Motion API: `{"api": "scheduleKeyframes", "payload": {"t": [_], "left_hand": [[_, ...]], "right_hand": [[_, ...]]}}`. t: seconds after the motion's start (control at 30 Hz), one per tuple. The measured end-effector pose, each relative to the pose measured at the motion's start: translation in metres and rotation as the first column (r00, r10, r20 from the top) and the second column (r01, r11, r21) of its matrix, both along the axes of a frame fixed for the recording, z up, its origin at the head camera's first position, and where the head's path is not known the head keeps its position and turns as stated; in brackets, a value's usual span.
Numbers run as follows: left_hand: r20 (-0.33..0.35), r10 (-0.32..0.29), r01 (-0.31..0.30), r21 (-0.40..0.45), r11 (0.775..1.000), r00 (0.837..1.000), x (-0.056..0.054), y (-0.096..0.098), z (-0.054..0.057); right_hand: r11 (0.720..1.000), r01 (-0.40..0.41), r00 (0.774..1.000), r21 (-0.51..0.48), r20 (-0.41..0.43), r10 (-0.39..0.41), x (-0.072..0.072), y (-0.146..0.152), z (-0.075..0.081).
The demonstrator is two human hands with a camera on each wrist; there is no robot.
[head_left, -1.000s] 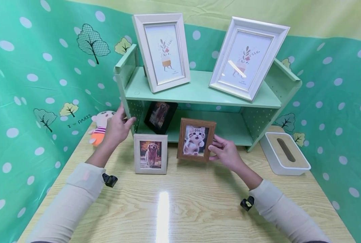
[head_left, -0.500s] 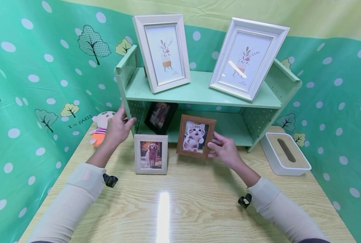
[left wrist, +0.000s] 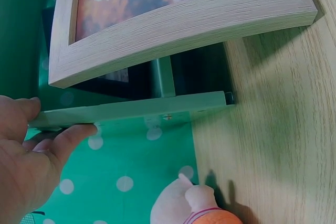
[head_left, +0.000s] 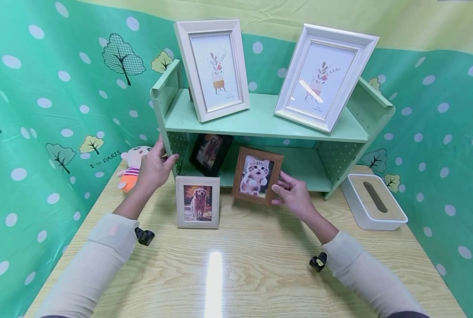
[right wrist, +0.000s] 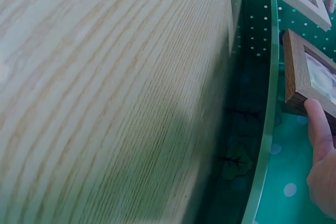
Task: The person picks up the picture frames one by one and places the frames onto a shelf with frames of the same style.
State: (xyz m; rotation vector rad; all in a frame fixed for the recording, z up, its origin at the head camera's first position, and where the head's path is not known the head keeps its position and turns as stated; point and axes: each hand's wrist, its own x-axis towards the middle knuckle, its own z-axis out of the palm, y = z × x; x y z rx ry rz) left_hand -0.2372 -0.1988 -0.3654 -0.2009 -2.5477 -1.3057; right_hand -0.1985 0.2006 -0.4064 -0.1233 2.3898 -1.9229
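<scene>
On wood-grain table [head_left: 260, 269], green shelf [head_left: 262, 110] is gripped by left hand [head_left: 155, 167], likely for bracing, and brown frame [head_left: 258, 175] is pinched side-on by right hand [head_left: 295, 196] at lower tier's [head_left: 304, 168] front, photo [head_left: 255, 179] left uncovered.

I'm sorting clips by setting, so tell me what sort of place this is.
Probably a staged, home-like desk corner: a polka-dot fabric backdrop, a green shelf with picture frames on it, and a wood-grain tabletop.

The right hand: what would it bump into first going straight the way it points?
Past the brown kitten-photo frame that the right hand holds, probably the green shelf, though depth is unclear.
</scene>
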Motion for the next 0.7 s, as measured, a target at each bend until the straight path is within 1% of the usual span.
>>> {"api": "scheduleKeyframes", "payload": {"t": [0.3, 0.47, 0.7], "left_hand": [[-0.015, -0.005, 0.005, -0.003, 1.000, 1.000, 0.0003, -0.0001, 0.0000], [-0.007, -0.004, 0.004, -0.006, 1.000, 1.000, 0.0003, 0.0001, -0.0001], [-0.002, -0.004, 0.004, -0.003, 1.000, 1.000, 0.0010, 0.0004, 0.0011]], "right_hand": [[0.997, 0.055, 0.998, -0.053, -0.003, -0.055, -0.0031, -0.0035, -0.0043], [0.993, 0.082, 0.997, -0.083, -0.009, -0.083, -0.0046, -0.0058, -0.0058], [0.988, 0.124, 0.992, -0.090, -0.015, -0.125, -0.0092, -0.0083, -0.0065]]}}
